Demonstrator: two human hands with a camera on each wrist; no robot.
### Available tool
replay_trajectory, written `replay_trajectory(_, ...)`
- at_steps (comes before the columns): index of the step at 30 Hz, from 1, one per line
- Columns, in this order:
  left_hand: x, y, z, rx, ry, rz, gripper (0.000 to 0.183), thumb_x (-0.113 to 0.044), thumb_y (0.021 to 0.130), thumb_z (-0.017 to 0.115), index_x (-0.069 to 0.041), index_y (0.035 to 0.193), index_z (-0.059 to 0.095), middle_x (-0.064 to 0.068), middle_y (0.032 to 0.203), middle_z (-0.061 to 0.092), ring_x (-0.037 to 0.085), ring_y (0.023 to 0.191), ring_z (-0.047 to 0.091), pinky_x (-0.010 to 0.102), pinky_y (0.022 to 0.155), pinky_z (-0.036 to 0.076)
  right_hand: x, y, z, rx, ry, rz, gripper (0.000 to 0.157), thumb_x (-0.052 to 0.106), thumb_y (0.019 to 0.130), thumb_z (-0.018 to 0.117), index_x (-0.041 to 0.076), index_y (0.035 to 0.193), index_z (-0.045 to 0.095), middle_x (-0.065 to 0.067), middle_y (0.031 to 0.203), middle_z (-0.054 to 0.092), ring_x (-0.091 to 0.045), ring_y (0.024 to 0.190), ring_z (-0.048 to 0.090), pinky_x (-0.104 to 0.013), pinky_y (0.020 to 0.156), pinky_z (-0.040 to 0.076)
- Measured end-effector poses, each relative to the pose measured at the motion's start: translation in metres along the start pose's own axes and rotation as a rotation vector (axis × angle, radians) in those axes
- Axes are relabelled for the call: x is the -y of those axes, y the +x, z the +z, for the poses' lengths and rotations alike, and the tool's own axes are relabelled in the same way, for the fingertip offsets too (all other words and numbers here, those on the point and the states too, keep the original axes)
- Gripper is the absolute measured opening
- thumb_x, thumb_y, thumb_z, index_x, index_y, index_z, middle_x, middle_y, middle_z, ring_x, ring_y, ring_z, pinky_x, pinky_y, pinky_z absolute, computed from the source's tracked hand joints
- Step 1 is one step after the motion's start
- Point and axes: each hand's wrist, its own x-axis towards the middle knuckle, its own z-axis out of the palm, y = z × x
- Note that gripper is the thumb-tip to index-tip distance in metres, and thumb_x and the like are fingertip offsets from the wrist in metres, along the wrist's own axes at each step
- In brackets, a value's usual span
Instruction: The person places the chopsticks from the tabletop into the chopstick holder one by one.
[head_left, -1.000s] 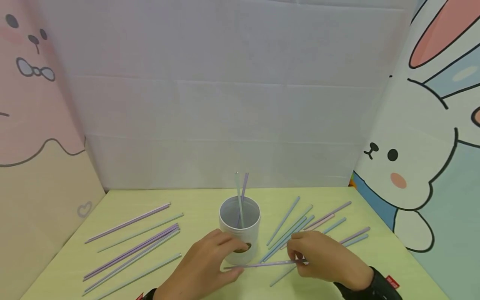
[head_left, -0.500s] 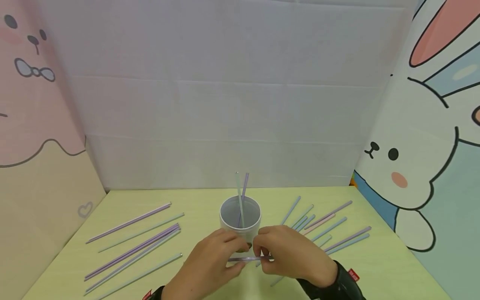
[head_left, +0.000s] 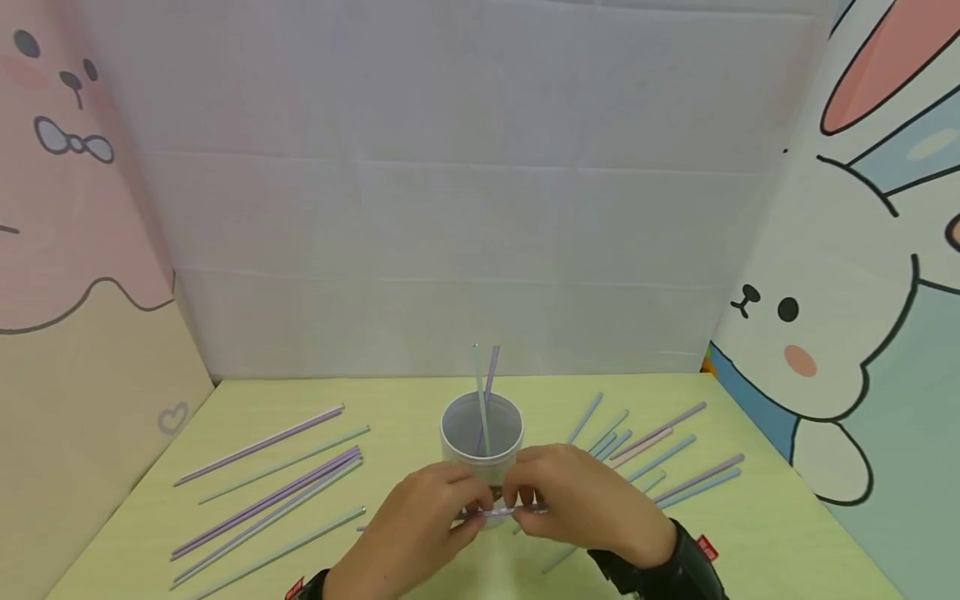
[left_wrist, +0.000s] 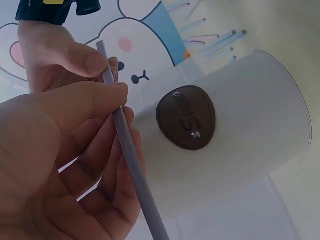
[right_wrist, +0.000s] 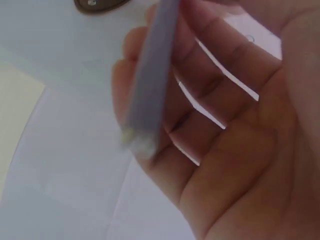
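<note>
Both hands hold one purple straw roughly level, just in front of a white cup with a brown oval patch. My left hand pinches it between thumb and fingers, and in the left wrist view its lower part runs down past the fingers. Close beside it, my right hand pinches the straw near its other end. That hand's view shows a blurred, whitish straw tip over the curled fingers. A pale green straw and another purple straw lean upright inside the cup.
Several purple and pale green straws lie slanted on the yellow table at the left. Blue, purple, pink and green straws are scattered at the right, partly behind the right hand. A white backdrop stands behind the table.
The right hand has come left along the straw, close to the left hand. The straw has shifted left, its far end now showing past the left hand. The cup has stayed put.
</note>
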Motion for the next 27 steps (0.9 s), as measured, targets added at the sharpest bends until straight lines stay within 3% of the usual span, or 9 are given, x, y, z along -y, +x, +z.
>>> replay_trajectory(6, 0.006, 0.001, -0.016, -0.052, -0.039, -0.043, 0.016, -0.013, 0.080, 0.076, -0.023, 0.084, 0.064, -0.017, 0.084, 0.056, -0.001, 0.072, 0.052, 0.015, 0.061, 0.047, -0.023, -0.006, -0.011, -0.102, 0.209, -0.049, 0.024, 0.005, 0.088, 0.061, 0.023, 0.103, 0.061, 0.011, 0.090, 0.059, -0.004, 0.077, 0.055, -0.024, 0.064, 0.051)
replay_trajectory(13, 0.013, 0.007, -0.044, -0.121, -0.200, -0.138, 0.018, -0.013, 0.083, 0.074, -0.026, 0.089, 0.064, -0.019, 0.080, 0.056, -0.002, 0.066, 0.054, 0.018, 0.056, 0.050, -0.047, -0.009, -0.013, -0.197, 0.294, 0.093, 0.047, -0.005, 0.081, 0.050, 0.020, 0.120, 0.050, 0.006, 0.109, 0.056, -0.013, 0.091, 0.056, -0.035, 0.075, 0.052)
replay_trajectory(17, 0.020, 0.017, -0.058, -0.222, -0.253, -0.180, 0.017, -0.018, 0.085, 0.074, -0.026, 0.095, 0.063, -0.017, 0.082, 0.058, 0.001, 0.068, 0.056, 0.022, 0.059, 0.052, -0.052, -0.007, -0.004, -0.233, 0.316, 0.186, 0.051, 0.006, 0.085, 0.060, 0.020, 0.130, 0.040, 0.007, 0.123, 0.048, -0.019, 0.105, 0.053, -0.040, 0.083, 0.050)
replay_trajectory(20, 0.025, 0.029, -0.067, -0.310, -0.295, -0.191, 0.016, -0.025, 0.087, 0.071, -0.026, 0.100, 0.063, -0.015, 0.086, 0.061, 0.003, 0.072, 0.059, 0.024, 0.062, 0.053, -0.056, -0.005, 0.006, -0.250, 0.372, 0.265, 0.067, 0.020, 0.083, 0.072, 0.022, 0.136, 0.032, 0.005, 0.131, 0.042, -0.023, 0.113, 0.048, -0.044, 0.088, 0.048)
replay_trajectory(23, 0.026, 0.043, -0.076, -0.385, -0.368, -0.178, 0.016, -0.029, 0.089, 0.069, -0.025, 0.104, 0.063, -0.011, 0.089, 0.063, 0.006, 0.077, 0.061, 0.027, 0.067, 0.054, -0.061, -0.002, 0.019, -0.235, 0.475, 0.318, 0.084, 0.029, 0.077, 0.080, 0.024, 0.140, 0.025, 0.001, 0.137, 0.036, -0.024, 0.117, 0.046, -0.048, 0.094, 0.044)
replay_trajectory(27, 0.024, 0.062, -0.085, -0.444, -0.491, -0.180, 0.018, -0.025, 0.090, 0.068, -0.020, 0.106, 0.062, -0.007, 0.093, 0.064, 0.011, 0.083, 0.061, 0.028, 0.072, 0.053, -0.064, 0.003, 0.038, -0.196, 0.616, 0.342, 0.094, 0.028, 0.073, 0.083, 0.023, 0.142, 0.020, -0.002, 0.142, 0.030, -0.022, 0.121, 0.044, -0.049, 0.098, 0.040)
